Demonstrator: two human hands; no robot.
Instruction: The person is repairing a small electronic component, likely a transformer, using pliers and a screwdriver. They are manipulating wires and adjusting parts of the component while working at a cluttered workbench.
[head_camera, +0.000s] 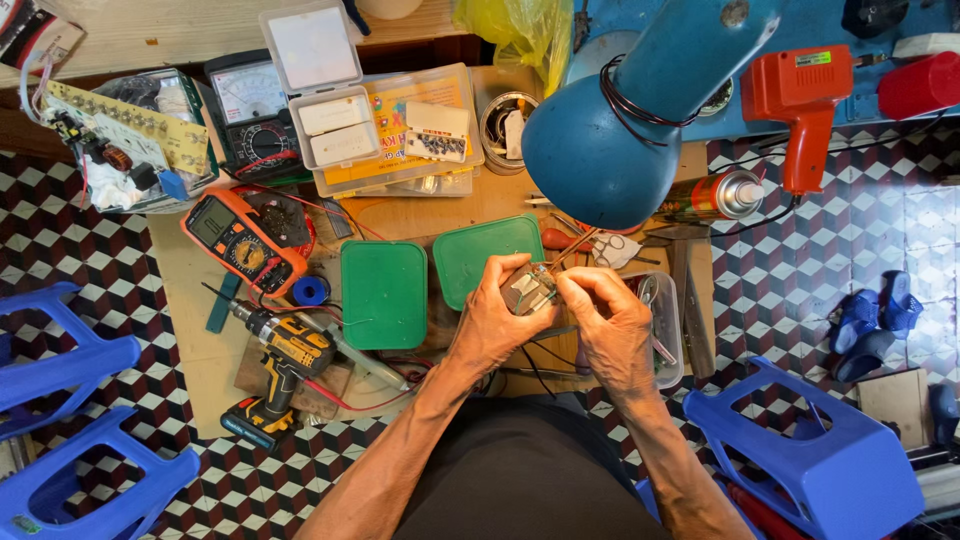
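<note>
Two hands meet over the counter (200, 300), and between them we hold a small grey component (528, 290) with thin wires, raised just above the green lids. Our left hand (495, 320) cups it from the left with fingers curled round it, and our right hand (608, 318) pinches its right edge with bent fingertips. Just left of our hands lie two green lids (384, 294), side by side. A clear plastic tray (668, 325) sits under our right hand. Farther left we see an orange multimeter (240, 240) and a yellow cordless drill (282, 362). Above our hands hangs a blue lamp shade (620, 130), with an orange soldering gun (802, 105) to its right.
</note>
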